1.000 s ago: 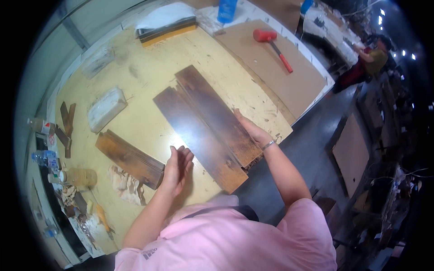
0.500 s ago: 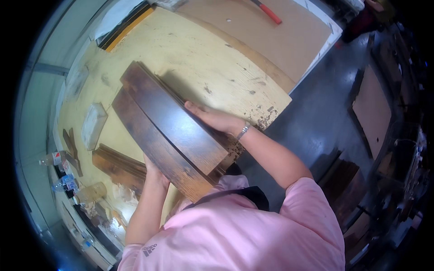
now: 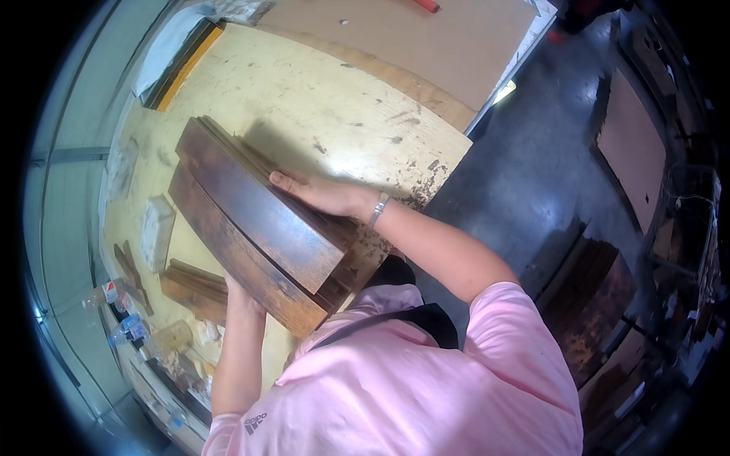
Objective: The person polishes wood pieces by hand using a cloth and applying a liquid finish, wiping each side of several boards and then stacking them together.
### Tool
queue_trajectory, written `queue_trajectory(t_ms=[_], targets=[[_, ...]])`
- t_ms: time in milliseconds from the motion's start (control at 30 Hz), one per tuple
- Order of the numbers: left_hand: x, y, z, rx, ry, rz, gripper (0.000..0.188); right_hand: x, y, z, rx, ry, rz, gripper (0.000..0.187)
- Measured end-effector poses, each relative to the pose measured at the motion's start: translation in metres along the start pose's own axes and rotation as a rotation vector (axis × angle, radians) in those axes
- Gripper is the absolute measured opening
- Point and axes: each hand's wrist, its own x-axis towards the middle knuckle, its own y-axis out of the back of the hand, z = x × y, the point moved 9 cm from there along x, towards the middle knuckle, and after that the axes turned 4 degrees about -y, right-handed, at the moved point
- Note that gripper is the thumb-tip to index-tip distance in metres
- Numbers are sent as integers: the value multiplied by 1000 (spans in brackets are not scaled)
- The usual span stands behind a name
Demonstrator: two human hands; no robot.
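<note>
Yellow and scuffed, the worktop (image 3: 304, 99) fills the top of the head view, with a dark floor (image 3: 532, 175) to its right. A sheet of brown board (image 3: 426, 38) lies at the far end.

You are holding two long dark wooden planks (image 3: 251, 220) stacked together, tilted up off the worktop near its front edge, close to your chest. Your right hand (image 3: 319, 194) lies on the top plank with its fingers flat and pressed down on the wood. Your left hand (image 3: 239, 287) is under the lower plank, mostly hidden, so you cannot tell if its fingers are curled or spread.

Another dark plank (image 3: 194, 287) lies on the worktop down to the left. A pale block (image 3: 156, 232) sits beside it. Small bottles (image 3: 122, 319) and bits of scrap crowd the left edge. More dark planks (image 3: 601, 304) rest on the floor to your right.

The two planks are loose on each other. If you tip them more, the top one could slide off and hit the floor or your feet. The lower end hangs past the worktop edge, so a weak hold underneath could let both drop. Rough edges could also scratch your fingers.
</note>
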Motion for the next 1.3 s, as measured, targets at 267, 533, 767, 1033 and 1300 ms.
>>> queue_trajectory(t_ms=[267, 533, 767, 1033, 1300], targets=[[13, 24, -6, 11, 27, -17, 41, 2, 20, 25, 80, -75, 213, 81], [-31, 84, 22, 177, -333, -188, 44, -82, 16, -120, -90, 358, 703, 41], [-67, 260, 74, 362, -806, 197, 22, -94, -202, -160, -264, 441, 74, 36], [-54, 306, 51, 1471, -1035, 385, 51, 57, -312, -45, -1204, 226, 299, 53], [-74, 359, 66, 646, -1005, 349, 41, 79, -307, -25, -1310, 109, 369, 56]])
